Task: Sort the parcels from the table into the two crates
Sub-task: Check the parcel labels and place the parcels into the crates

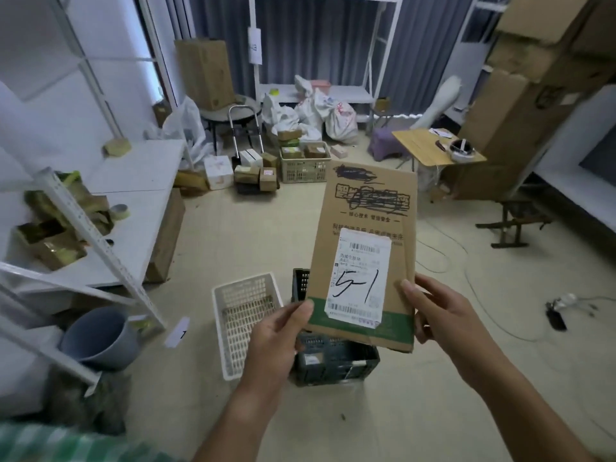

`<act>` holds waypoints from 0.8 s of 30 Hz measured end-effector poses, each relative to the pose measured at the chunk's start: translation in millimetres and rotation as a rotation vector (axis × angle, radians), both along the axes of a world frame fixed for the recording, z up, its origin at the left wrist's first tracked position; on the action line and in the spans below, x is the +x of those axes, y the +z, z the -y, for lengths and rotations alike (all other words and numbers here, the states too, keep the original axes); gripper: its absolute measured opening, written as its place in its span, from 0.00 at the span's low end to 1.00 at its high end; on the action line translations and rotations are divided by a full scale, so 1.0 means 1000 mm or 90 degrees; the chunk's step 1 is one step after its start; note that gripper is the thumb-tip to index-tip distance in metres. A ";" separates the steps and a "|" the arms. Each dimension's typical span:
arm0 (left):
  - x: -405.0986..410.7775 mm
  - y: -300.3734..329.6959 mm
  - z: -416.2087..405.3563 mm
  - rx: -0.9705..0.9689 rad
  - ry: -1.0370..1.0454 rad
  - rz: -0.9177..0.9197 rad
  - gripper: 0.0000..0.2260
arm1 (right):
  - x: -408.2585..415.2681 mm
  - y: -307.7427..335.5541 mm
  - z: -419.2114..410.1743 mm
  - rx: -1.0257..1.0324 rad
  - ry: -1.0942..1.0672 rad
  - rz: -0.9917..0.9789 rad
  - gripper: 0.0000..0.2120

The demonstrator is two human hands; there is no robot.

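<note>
1. Parcel (363, 241): a flat brown cardboard mailer, held upright in mid-air above the floor, face toward the camera. The upper face carries printed artwork overdrawn with black scribble. A green band runs along the lower edge.
2. Label (358, 275): a white shipping sticker on the lower half of the parcel, with barcodes at top and bottom and "5-1" handwritten in black marker.
3. Left hand (276, 331): grips the parcel's lower left corner; the thumb lies on the front face, and the remaining fingers are curled behind the card.
4. Right hand (436, 311): grips the lower right edge; the thumb presses on the front face near the label, and the fingers wrap behind.
5. White crate (245, 325): a slotted plastic basket on the floor, below and left of the parcel. Nothing shows inside it.
6. Dark crate (336, 363): stands just beside the white crate, to its right, directly under the parcel. The parcel and left hand cover most of it, so its contents cannot be determined.
7. Table (133, 181): white, at left, bearing several brown parcels and a roll of tape (120, 211).
8. Grey bucket (100, 335): on the floor left of the white crate.
9. Background: a third, beige crate (305, 165) holding boxes, with loose cartons and white sacks around it.
</note>
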State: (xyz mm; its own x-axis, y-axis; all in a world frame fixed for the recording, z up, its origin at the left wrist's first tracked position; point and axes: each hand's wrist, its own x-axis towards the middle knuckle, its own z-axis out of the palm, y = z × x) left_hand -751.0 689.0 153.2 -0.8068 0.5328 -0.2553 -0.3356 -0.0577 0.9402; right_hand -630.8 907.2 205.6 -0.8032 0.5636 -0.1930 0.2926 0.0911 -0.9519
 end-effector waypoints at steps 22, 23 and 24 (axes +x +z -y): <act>-0.090 -0.097 -0.124 -0.163 0.211 0.079 0.21 | -0.150 -0.130 -0.150 -0.172 0.207 0.136 0.15; -0.100 -0.107 -0.125 -0.168 0.203 0.085 0.21 | -0.158 -0.138 -0.151 -0.176 0.204 0.147 0.15; -0.109 -0.117 -0.127 -0.169 0.190 0.094 0.20 | -0.166 -0.147 -0.153 -0.180 0.195 0.157 0.15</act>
